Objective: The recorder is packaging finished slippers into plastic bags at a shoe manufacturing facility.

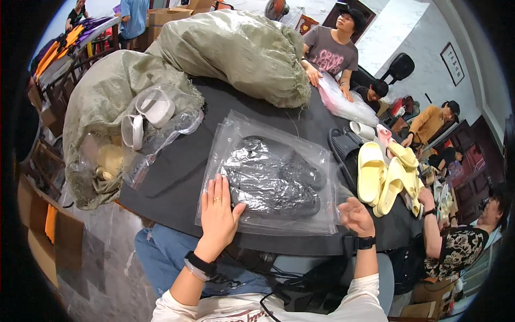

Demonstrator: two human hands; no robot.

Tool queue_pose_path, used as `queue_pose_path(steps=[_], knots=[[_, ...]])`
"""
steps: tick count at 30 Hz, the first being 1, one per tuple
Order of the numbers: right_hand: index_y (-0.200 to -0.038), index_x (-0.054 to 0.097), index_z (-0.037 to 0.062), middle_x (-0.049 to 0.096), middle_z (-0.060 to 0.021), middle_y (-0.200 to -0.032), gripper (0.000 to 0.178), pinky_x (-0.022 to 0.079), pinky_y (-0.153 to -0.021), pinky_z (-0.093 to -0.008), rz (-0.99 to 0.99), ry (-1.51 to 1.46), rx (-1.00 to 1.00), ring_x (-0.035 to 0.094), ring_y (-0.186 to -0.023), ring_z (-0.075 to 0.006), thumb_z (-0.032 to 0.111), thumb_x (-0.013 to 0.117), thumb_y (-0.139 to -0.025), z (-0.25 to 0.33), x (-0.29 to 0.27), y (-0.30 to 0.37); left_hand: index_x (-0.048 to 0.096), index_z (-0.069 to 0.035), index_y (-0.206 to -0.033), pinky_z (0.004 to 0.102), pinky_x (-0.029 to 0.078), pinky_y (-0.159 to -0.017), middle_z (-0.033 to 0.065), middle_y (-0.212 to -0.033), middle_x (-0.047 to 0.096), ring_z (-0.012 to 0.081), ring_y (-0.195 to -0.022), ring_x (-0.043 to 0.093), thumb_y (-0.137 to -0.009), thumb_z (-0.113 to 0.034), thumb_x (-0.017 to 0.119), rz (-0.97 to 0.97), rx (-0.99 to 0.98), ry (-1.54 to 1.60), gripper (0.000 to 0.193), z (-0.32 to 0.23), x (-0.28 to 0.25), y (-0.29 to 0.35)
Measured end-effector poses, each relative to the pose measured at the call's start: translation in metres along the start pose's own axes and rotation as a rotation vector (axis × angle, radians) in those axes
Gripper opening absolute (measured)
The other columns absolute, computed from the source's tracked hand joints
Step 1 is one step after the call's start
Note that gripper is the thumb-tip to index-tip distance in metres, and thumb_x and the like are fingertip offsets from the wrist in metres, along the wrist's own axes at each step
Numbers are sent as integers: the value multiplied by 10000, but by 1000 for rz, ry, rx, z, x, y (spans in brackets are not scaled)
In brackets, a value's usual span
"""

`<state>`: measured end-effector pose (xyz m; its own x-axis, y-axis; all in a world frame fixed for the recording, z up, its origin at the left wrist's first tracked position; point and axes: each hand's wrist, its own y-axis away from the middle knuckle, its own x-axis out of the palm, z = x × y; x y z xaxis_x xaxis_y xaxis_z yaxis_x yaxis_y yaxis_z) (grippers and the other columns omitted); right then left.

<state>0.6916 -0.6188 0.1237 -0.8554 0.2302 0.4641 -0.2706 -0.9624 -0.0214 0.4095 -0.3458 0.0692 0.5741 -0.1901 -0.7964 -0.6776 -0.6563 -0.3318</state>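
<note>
A pair of black slippers (273,180) lies inside a clear plastic bag (316,222) on the dark table in front of me. More clear bags appear to be layered under it. My left hand (219,212) rests flat on the bag's left part, fingers stretched and thumb apart. At the right edge, my right hand (357,217) has its fingers curled in against the plastic, which reaches up to the fingertips. Just beyond that hand, yellow slippers (371,174) lie loose beside a black slipper (345,153).
Two big woven sacks (236,53) cover the table's far and left sides. White slippers (155,107) in plastic lie on the left one. Across the table (161,188), a person (332,51) handles a pinkish plastic bag (346,102). Another person (461,236) reaches in from the right.
</note>
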Motion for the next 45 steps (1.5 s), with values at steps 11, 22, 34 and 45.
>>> queue_pose_path(steps=[11, 22, 34, 45], knots=[[-1332, 413, 74, 421, -124, -1369, 644, 335, -1015, -365, 244, 1361, 56, 420, -1222, -249, 218, 716, -783, 20, 67, -135, 189, 31, -1406, 458, 204, -1080, 214, -1465, 198, 353, -1340, 243, -892, -460, 446, -11, -17, -39, 756, 5, 11, 4], [-1210, 466, -23, 506, -213, -1148, 648, 406, -902, -400, 250, 1825, -242, 498, -1053, -353, 361, 710, -747, -52, 36, -186, 207, 38, -1398, 458, 188, -1084, 242, -1461, 182, 376, -1338, 234, -878, -453, 482, 2, -20, -63, 767, 3, 10, 5], [-943, 611, 29, 608, -131, -914, 338, 397, -736, -411, 32, 1955, 81, 555, -847, -326, 310, 654, -761, 10, 17, -118, 390, -9, -1338, 465, 218, -1068, 223, -1438, 269, 351, -1317, 295, -857, -464, 514, -32, 14, -116, 674, 1, 15, 5], [-733, 600, -36, 566, -184, -755, 284, 426, -679, -425, -801, 2207, -173, 548, -737, -377, 230, 693, -699, 129, 40, 16, 343, 89, -1329, 475, 152, -1094, 285, -1426, 235, 394, -1362, 158, -755, -580, 586, -63, -62, -49, 915, -1, 9, 6]])
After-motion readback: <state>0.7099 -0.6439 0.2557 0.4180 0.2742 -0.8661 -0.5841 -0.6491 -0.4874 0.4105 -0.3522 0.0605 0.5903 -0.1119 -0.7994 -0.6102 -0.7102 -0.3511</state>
